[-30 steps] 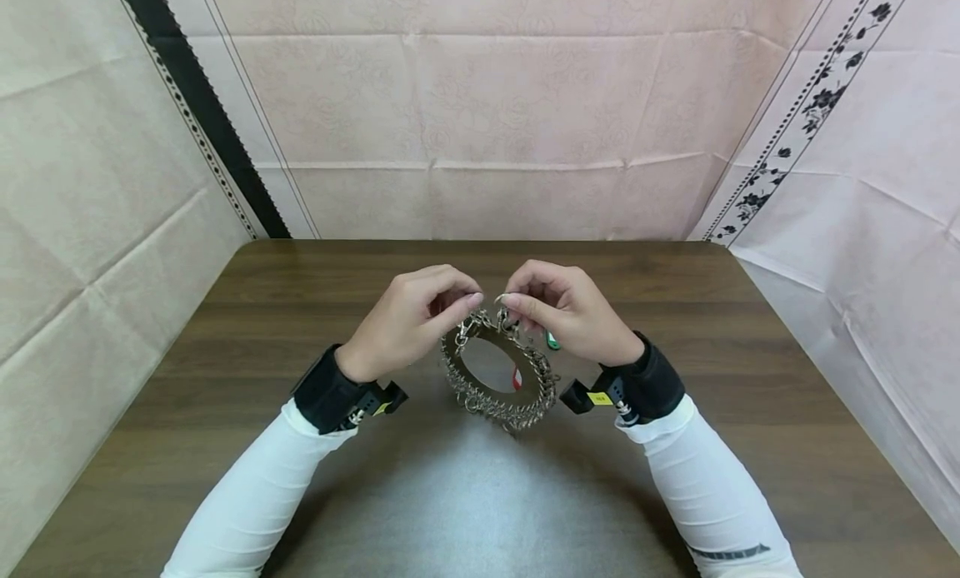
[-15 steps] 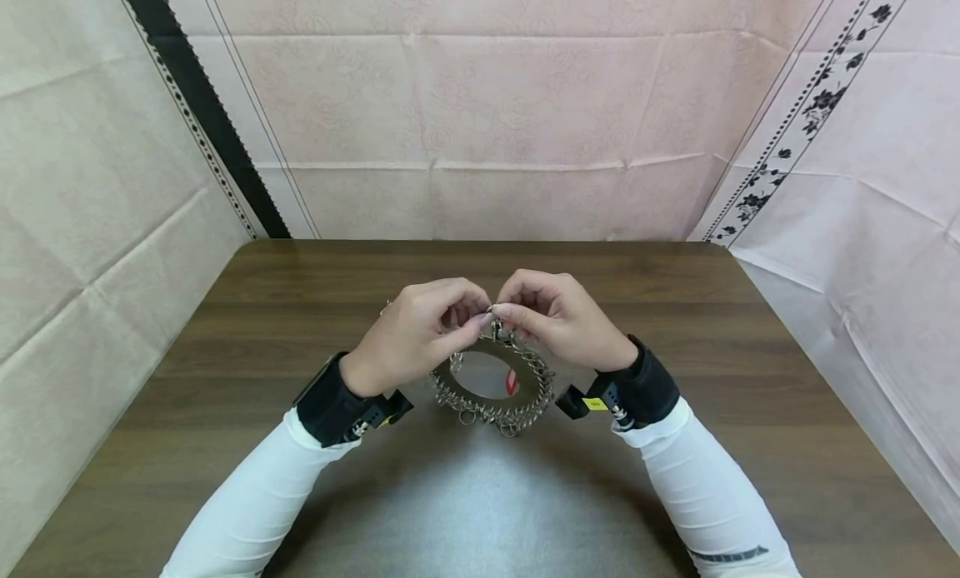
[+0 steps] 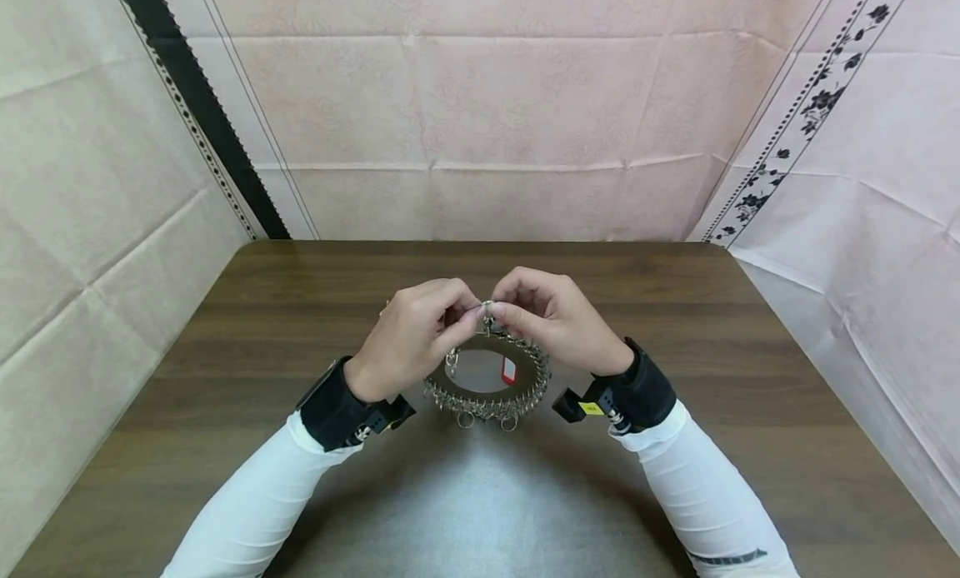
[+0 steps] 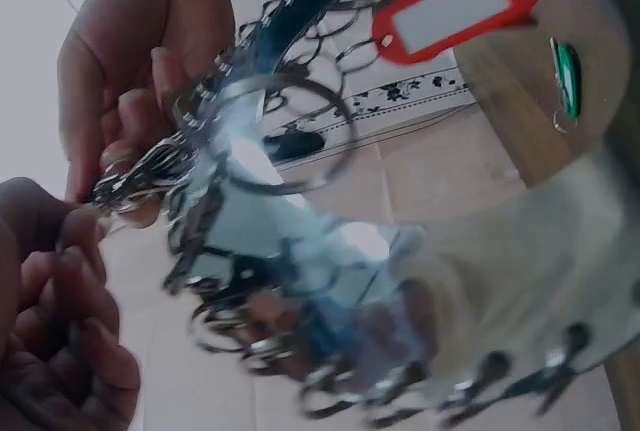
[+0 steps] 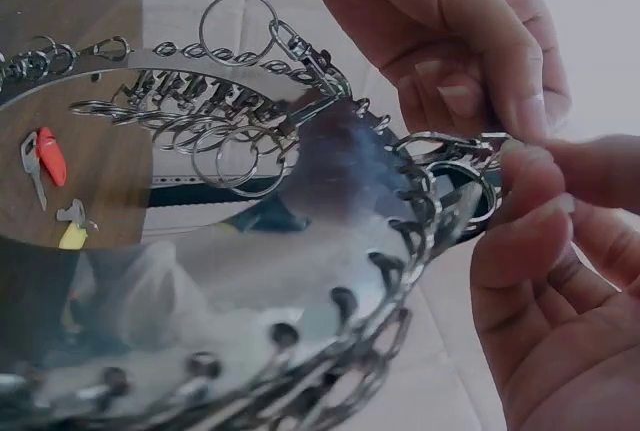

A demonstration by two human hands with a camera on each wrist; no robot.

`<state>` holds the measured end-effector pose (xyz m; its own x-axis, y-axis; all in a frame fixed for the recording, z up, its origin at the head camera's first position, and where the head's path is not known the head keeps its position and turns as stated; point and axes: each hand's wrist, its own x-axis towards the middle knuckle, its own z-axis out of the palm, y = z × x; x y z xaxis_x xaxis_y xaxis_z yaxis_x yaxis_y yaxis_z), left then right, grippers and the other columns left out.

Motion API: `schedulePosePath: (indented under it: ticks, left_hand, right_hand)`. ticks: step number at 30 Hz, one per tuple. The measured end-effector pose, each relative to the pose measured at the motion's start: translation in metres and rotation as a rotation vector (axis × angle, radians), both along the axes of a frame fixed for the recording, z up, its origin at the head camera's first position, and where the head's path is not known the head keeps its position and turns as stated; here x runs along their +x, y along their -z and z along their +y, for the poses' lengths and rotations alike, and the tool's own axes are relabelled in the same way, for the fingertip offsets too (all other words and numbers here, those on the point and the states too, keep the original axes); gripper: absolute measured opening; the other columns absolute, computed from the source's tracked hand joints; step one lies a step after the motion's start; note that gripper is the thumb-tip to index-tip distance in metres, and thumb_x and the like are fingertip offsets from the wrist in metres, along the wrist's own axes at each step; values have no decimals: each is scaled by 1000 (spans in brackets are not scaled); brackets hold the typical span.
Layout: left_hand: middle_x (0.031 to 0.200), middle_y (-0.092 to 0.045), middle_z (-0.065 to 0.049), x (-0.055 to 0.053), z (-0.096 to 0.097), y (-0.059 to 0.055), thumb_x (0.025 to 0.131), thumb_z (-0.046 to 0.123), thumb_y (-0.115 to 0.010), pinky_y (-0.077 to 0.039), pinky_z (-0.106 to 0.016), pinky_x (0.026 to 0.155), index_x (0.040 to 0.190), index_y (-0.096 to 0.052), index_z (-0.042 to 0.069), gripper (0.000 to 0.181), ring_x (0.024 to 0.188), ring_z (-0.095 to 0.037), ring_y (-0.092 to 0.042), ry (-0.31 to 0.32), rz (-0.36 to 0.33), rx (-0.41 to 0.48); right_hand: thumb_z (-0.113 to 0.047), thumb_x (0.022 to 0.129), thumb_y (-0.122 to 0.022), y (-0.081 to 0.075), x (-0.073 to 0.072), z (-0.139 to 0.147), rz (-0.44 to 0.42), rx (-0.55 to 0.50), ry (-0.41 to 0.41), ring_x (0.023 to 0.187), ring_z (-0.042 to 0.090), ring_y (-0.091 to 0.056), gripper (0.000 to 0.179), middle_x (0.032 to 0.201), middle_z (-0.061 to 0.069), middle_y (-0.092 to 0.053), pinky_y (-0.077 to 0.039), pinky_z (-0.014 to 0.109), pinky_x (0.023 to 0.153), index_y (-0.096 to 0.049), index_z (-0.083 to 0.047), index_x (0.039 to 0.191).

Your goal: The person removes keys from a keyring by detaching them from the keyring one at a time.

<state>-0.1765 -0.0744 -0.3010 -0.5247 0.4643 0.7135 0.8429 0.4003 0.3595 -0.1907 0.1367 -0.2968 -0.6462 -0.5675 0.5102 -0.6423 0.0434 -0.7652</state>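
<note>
Your left hand (image 3: 416, 335) and right hand (image 3: 551, 320) angle inward, close together, fingers pinching metal clip (image 5: 447, 142) at far edge of metal hoop (image 5: 250, 286).

Brown wood-grain desk (image 3: 480, 511), kinda shiny up front; creased pale cloth (image 3: 487, 103) on three sides; black stripe (image 3: 206, 107) left, floral trim (image 3: 821, 103) right

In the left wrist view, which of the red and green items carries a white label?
The red tag near the top: its face is mostly white label, while the green item, lower and further right, shows none.
</note>
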Motion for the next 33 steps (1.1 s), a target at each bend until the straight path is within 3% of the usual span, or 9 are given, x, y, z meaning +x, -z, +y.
schedulePosePath:
  ticks: [7,11,17,22,33]
  left_hand:
    - [71,-54,1,-7,1,4,86,4,-65,-38,-23,53,84,-62,6,5,64,-7,-45,8,103,130]
    - [71,-54,0,-8,2,7,87,3,-64,-36,-23,50,84,-62,5,4,62,-7,-43,20,91,179]
    - [71,-56,0,-8,5,9,87,1,-64,-36,-24,48,84,-63,4,4,59,-7,-43,38,77,248]
    - [70,-57,-1,-9,8,11,86,0,-65,-40,-26,48,83,-62,3,5,60,-7,-46,45,107,284]
    - [70,-55,-1,-8,10,13,84,-2,-65,-41,-30,47,84,-63,3,6,60,-7,-47,46,98,293]
  right_hand:
    - [-8,90,-64,2,-4,-1,16,21,15,73,18,-51,16,87,6,-57,-45,28,60,-64,-5,105]
    - [-6,88,-66,7,-6,-4,82,-16,10,72,17,-48,17,86,5,-53,-41,29,56,-65,-5,105]
    - [-5,88,-65,11,-6,-10,180,-90,69,73,15,-49,12,87,2,-56,-42,28,55,-68,-5,100]
    - [-2,88,-64,11,-4,-13,184,-167,98,75,16,-55,8,89,3,-58,-49,29,59,-66,-4,95]
    - [1,92,-56,11,0,-15,168,-212,89,68,16,-48,5,80,4,-52,-42,30,55,-61,-1,93]
